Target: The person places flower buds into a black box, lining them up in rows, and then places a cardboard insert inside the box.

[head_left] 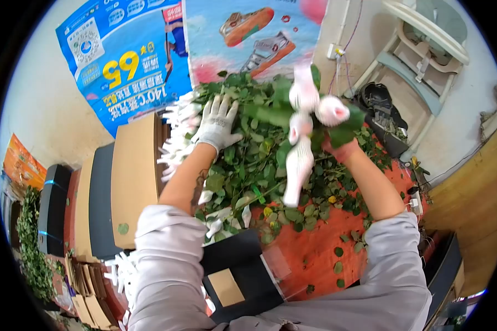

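Observation:
My left hand (pixel 216 126), in a whitish work glove, lies with fingers spread on a big heap of green leafy stems (pixel 243 157). Just beside it, at the heap's left edge, white foam net sleeves (pixel 181 124) are stacked in a row. My right hand (pixel 339 148) is partly covered by leaves and closed around several roses (pixel 302 129). Their pale pink heads sit in white mesh sleeves and point toward me, somewhat blurred. Lower down, a few more sleeved buds (pixel 214 227) lie near the stems.
An open black box (pixel 236 270) with a brown card piece stands close to my body. Tall cardboard (pixel 135 182) and black boxes line the left. Loose leaves are scattered on the red tabletop (pixel 315 259). A white high chair (pixel 411 71) stands at right, posters (pixel 127 60) behind.

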Action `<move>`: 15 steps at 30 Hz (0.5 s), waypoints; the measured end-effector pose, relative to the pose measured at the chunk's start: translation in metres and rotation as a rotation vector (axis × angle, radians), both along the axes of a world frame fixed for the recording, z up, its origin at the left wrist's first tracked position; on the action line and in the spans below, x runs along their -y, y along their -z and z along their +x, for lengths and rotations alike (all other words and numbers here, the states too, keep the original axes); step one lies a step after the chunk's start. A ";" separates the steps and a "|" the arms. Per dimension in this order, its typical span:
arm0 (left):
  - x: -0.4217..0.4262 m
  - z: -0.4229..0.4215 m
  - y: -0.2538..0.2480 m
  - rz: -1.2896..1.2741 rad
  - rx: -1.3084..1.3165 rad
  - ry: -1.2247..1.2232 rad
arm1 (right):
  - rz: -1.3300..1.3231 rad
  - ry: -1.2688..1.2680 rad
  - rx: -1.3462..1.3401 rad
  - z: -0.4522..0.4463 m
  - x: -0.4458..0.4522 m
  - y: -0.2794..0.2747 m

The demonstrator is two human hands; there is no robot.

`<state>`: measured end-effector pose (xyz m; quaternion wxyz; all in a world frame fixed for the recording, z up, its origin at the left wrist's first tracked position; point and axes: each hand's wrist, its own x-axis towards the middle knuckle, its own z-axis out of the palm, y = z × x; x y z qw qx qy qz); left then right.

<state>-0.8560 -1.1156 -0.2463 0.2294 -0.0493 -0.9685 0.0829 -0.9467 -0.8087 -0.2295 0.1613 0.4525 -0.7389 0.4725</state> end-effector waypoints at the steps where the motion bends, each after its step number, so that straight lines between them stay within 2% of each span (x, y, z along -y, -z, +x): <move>1: 0.005 -0.015 0.006 0.037 0.033 -0.060 | -0.002 0.021 0.003 0.002 -0.013 -0.001; 5: 0.017 -0.037 0.025 0.118 0.350 -0.228 | -0.036 0.179 -0.043 0.001 -0.084 -0.010; 12: 0.025 -0.048 0.058 0.092 0.454 -0.259 | -0.086 0.538 -0.301 -0.081 -0.243 -0.061; 15: 0.021 -0.046 0.059 0.051 0.488 -0.290 | -0.328 0.464 -0.220 -0.111 -0.284 -0.091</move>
